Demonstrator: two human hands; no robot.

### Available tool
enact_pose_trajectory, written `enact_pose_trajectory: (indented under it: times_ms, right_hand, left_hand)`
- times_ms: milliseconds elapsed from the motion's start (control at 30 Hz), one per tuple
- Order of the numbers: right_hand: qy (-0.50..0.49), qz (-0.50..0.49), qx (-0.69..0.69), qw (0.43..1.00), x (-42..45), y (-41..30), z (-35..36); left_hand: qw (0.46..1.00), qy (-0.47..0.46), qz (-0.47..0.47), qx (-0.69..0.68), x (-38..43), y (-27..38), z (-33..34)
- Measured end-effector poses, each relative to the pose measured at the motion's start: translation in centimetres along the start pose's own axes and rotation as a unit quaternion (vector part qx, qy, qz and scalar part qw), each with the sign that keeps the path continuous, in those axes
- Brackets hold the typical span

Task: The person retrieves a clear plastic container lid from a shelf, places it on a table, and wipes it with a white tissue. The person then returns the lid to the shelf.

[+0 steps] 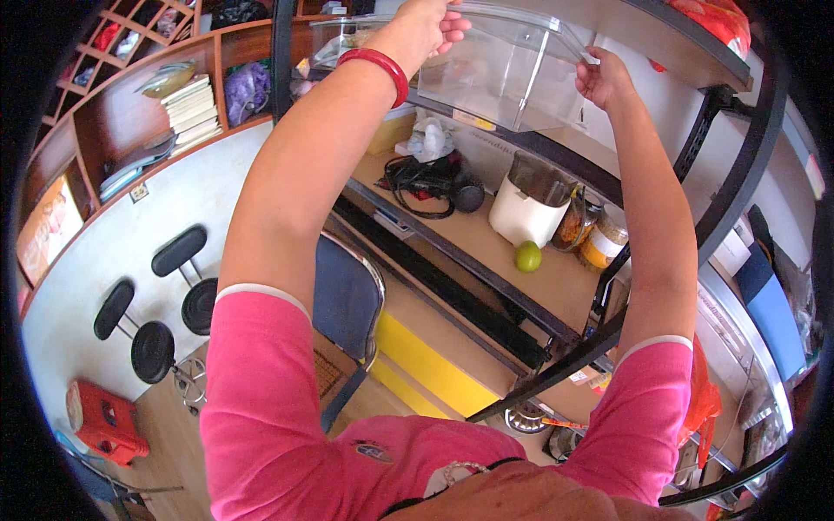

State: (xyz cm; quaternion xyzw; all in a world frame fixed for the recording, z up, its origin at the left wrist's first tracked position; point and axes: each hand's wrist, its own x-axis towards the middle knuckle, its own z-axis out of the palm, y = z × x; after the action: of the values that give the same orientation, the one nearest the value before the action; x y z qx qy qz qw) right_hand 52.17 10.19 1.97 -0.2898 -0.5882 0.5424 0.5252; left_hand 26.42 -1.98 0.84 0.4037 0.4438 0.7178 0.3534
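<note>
A clear plastic bin [482, 78] rests at the upper shelf of a black-framed rack, its near corner jutting past the shelf edge. My right hand [606, 78] grips its rim at the right corner, thumb on top. My left hand [443, 29], below which a red bangle [378, 68] circles the forearm, is at the bin's rim further left with curled fingers; the frame's top edge cuts off part of it. Through the bin's wall little can be made out. Another clear bin [329, 42] stands to the left, partly behind my left arm.
Below are a white appliance [528, 208], a green lime-like fruit [528, 256], jars [603, 238] and a black cable bundle [423, 185]. A dark blue chair [345, 293] stands before the rack. A black rack post [736, 189] rises near my right arm. Black stools [153, 352] are at left.
</note>
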Motion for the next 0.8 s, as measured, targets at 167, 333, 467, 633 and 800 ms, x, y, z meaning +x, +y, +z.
enact_pose_trajectory:
  times_ms: [167, 333, 467, 633, 800]
  right_hand:
    - [-0.018, -0.003, -0.032, 0.999, 2.7, 1.0, -0.1]
    - [-0.029, -0.082, -0.066, 0.994, 2.1, 1.9, 2.2]
    - [-0.042, -0.096, -0.129, 0.986, 2.3, 3.1, 2.9]
    - [-0.041, -0.117, -0.155, 0.980, 1.9, 3.8, 4.1]
    - [-0.023, -0.109, -0.147, 0.983, 2.3, 4.6, 4.7]
  left_hand:
    - [1.000, -0.008, 0.011, -0.022, 4.5, -1.8, 0.5]
    - [0.999, -0.003, -0.026, -0.022, 8.6, -2.4, -0.2]
    - [1.000, -0.006, -0.010, -0.012, 9.4, -4.1, -0.8]
    - [0.997, -0.071, 0.022, -0.022, 10.9, -5.2, -2.4]
    - [0.991, -0.123, 0.019, -0.045, 10.0, -5.6, -3.2]
